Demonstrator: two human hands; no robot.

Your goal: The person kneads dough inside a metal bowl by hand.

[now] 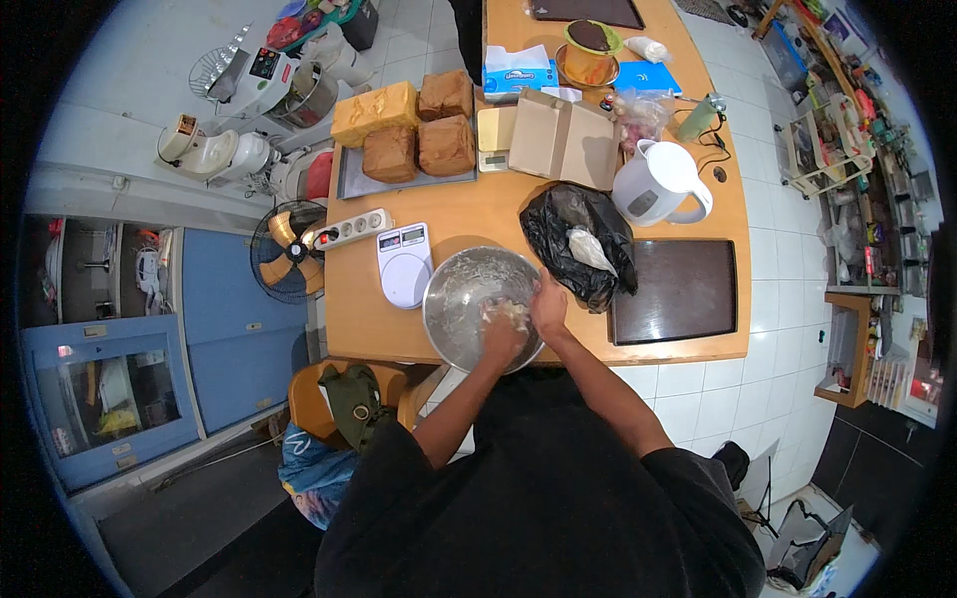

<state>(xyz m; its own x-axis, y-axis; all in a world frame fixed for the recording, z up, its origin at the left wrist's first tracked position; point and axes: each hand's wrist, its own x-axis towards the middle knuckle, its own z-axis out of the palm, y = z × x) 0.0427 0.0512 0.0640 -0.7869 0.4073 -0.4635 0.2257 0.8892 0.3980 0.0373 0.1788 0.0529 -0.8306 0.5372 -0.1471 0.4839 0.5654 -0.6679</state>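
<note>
"Counting the loaves on the wooden table (359, 291), what do you get?"

"Four: one yellow loaf (375, 114) and three brown loaves (447, 148), all blocky, on one tray (357, 183). Also one round metal bowl (454, 299), one white scale (404, 249) with a round platform, one smooth kettle (650, 191) and one crinkled black plastic bag (550, 231)."

"Where's the bowl?"

"At the table's near edge, just right of the white scale. Pale, sticky mixture (490, 310) smears its inside."

"And the grip?"

"The right hand (548, 307) clasps the rim's right side. The left hand (505, 335) reaches into the bowl, touching the mixture; whether its fingers are spread or pressed together, I can't tell."
</note>
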